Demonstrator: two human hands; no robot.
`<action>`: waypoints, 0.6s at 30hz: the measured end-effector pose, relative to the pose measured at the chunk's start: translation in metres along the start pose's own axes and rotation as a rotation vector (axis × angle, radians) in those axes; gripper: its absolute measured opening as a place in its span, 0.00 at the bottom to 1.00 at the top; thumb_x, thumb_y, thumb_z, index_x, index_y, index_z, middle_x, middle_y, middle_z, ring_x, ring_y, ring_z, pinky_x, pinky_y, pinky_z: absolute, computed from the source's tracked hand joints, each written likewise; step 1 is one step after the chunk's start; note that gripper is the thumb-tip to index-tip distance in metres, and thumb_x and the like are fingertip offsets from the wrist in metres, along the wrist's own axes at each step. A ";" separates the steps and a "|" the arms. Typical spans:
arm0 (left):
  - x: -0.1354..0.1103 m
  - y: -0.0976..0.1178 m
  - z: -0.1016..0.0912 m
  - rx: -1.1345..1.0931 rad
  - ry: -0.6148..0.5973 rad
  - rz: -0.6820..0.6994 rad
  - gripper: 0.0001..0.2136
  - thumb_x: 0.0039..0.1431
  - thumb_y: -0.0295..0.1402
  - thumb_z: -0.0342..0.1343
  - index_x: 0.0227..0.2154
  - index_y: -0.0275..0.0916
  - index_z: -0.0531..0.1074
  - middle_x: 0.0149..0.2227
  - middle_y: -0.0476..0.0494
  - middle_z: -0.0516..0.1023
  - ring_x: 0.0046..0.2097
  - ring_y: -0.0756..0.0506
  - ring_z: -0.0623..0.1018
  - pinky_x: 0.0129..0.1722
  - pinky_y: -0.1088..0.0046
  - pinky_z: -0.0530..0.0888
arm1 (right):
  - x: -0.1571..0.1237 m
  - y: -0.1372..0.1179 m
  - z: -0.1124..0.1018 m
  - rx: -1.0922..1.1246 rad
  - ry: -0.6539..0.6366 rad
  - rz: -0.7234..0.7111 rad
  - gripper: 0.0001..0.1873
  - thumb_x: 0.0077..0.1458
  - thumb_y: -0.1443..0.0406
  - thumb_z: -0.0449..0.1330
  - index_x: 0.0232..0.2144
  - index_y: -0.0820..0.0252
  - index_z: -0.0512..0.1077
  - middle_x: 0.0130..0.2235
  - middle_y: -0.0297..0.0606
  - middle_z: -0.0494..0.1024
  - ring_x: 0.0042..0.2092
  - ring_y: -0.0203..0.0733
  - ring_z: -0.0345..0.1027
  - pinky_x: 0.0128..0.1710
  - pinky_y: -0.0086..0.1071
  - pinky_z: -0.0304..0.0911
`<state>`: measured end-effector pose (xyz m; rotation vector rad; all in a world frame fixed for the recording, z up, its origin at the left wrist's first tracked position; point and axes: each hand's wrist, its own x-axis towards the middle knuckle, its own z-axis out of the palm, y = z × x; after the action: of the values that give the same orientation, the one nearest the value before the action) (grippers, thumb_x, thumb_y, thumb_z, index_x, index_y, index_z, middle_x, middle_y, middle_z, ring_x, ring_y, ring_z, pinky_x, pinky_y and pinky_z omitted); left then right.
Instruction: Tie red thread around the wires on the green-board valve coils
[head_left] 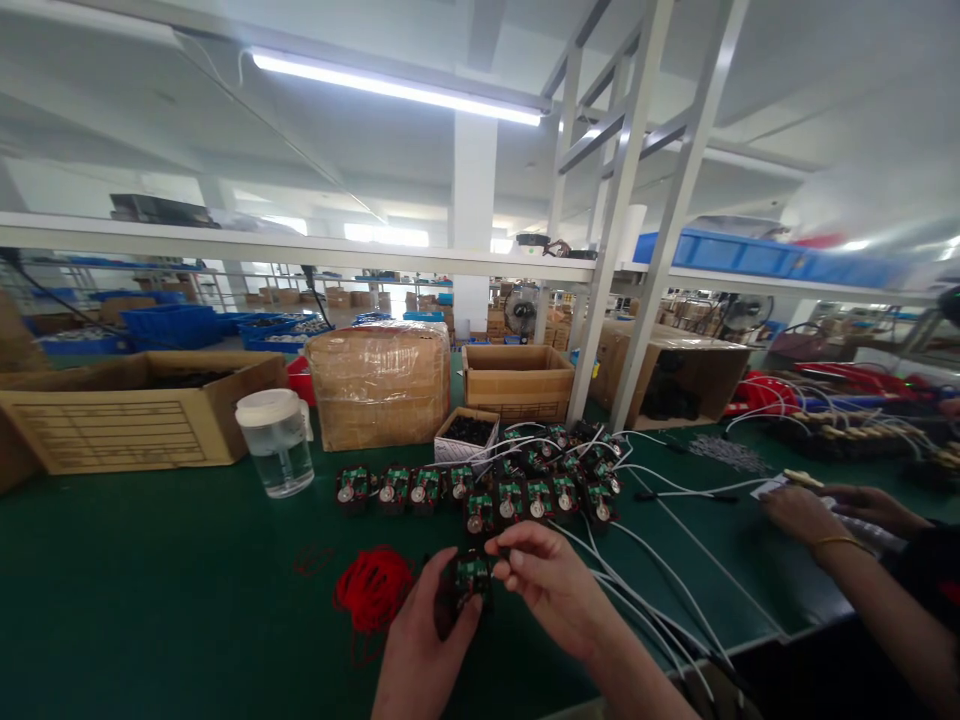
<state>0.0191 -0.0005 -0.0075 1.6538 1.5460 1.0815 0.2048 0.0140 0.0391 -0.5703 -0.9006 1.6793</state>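
My left hand [431, 630] grips a small black housing with a green circuit board [472, 572] inside, fingers around its left and near sides. Just right of it, my right hand [551, 580] has thumb and fingertips pinched together; something small and dark seems to be between them, too small to name. Beyond my hands, several like housings with green boards and round silvery parts [510, 498] stand in rows on the green table [187, 590]. A tangled bundle of red wire [373, 588] lies left of my left hand. White cables [637, 590] run along the right.
A lidded clear water jug [276, 445] stands at the left. Behind are a taped carton [379, 385], an open carton [517, 380] and a small box of black parts [466, 435]. Metal posts [630, 210] rise at the back. A co-worker's hands [810, 520] work at the right.
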 end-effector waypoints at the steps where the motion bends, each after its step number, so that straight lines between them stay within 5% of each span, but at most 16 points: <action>1: 0.000 0.001 0.000 0.011 -0.002 -0.005 0.26 0.57 0.46 0.56 0.56 0.41 0.67 0.46 0.42 0.82 0.39 0.41 0.82 0.42 0.65 0.78 | -0.001 0.000 0.000 -0.002 -0.003 0.001 0.12 0.47 0.66 0.75 0.35 0.60 0.81 0.42 0.42 0.83 0.35 0.32 0.76 0.34 0.21 0.67; 11: 0.000 0.002 0.001 0.020 -0.064 -0.058 0.28 0.58 0.48 0.54 0.58 0.39 0.63 0.42 0.43 0.82 0.36 0.42 0.82 0.41 0.64 0.77 | -0.005 -0.001 -0.001 -0.120 -0.020 -0.081 0.26 0.42 0.67 0.76 0.46 0.54 0.77 0.38 0.37 0.83 0.34 0.39 0.77 0.32 0.29 0.67; 18: 0.000 -0.008 0.004 0.039 -0.018 -0.006 0.27 0.58 0.48 0.55 0.58 0.41 0.65 0.43 0.43 0.82 0.38 0.41 0.82 0.42 0.63 0.77 | -0.007 0.000 -0.005 -0.251 -0.038 -0.111 0.25 0.45 0.66 0.75 0.47 0.51 0.76 0.39 0.35 0.82 0.36 0.41 0.79 0.36 0.31 0.69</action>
<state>0.0191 0.0009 -0.0160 1.6798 1.5683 1.0366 0.2101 0.0088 0.0357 -0.6456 -1.1598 1.4925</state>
